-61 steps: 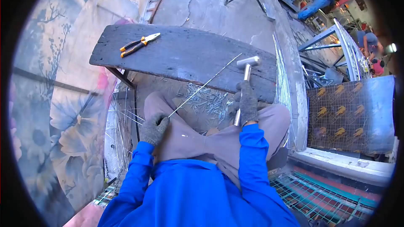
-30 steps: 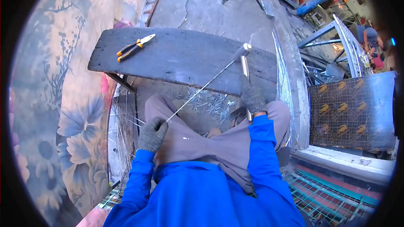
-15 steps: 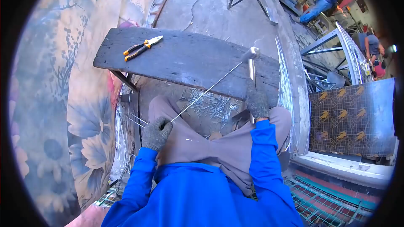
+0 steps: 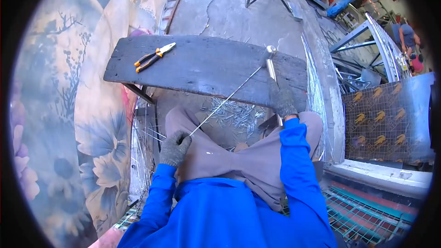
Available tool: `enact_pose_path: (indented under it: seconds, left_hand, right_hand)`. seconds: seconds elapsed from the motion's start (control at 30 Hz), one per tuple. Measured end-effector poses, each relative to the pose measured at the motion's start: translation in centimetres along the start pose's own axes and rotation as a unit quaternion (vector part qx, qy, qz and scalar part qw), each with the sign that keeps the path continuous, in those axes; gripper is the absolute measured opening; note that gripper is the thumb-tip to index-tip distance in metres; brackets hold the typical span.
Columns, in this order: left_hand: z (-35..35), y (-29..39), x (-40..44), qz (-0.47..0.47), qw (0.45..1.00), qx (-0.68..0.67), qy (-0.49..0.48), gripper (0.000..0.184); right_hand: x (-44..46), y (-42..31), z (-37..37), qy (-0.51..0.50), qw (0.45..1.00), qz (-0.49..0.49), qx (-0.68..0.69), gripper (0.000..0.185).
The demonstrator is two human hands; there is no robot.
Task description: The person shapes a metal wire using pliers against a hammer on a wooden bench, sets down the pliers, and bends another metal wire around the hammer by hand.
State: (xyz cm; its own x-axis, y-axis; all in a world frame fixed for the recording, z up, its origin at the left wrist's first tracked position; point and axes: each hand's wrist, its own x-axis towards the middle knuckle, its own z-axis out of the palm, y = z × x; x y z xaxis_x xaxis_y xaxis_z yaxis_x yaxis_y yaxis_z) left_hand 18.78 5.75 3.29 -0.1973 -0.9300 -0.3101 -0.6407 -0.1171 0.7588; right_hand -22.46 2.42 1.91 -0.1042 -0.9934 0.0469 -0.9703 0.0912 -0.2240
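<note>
My gloved left hand rests over my left thigh, its fingers closed around a thin metal rod. The rod slants up and right across the bench edge, its far end beside the hammer head. In my gloved right hand is a hammer, gripped by its shiny metal handle with the head pointing away from me over the wooden bench. Whether the hammer head touches the rod, I cannot tell. Pliers with orange-and-black handles lie on the bench's left part.
Cut metal pieces litter the floor beneath the bench. Long thin rods stand along its right side. A floral curtain hangs at left. Farther off at upper right are a metal frame and two people, one in blue trousers.
The hammer head has tipped slightly left, so its handle slants more. My left hand keeps its hold on the rod. The whole view has shifted a little.
</note>
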Motion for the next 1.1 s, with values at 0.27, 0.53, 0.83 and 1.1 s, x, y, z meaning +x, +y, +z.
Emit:
enact_pose_path:
  seconds: [0.27,0.53,0.83,1.1]
  left_hand:
    - [-0.1,0.0,-0.3,-0.009,1.000,-0.001,-0.005,0.024]
    - [0.0,0.0,-0.2,-0.013,1.000,-0.002,-0.017,0.026]
    - [1.3,0.4,1.4,0.007,0.999,0.025,-0.040,0.028]
    - [3.8,2.2,3.1,0.015,0.999,-0.010,-0.036,0.026]
  right_hand:
    - [-2.7,-3.8,-0.3,0.037,0.967,0.169,0.185,0.052]
    - [-4.0,-6.9,0.0,0.024,0.941,0.216,0.260,0.045]
    - [-4.0,-5.2,-0.4,0.071,0.737,0.331,0.585,0.030]
    - [-4.3,-4.2,-2.5,0.066,0.580,0.442,0.681,0.032]
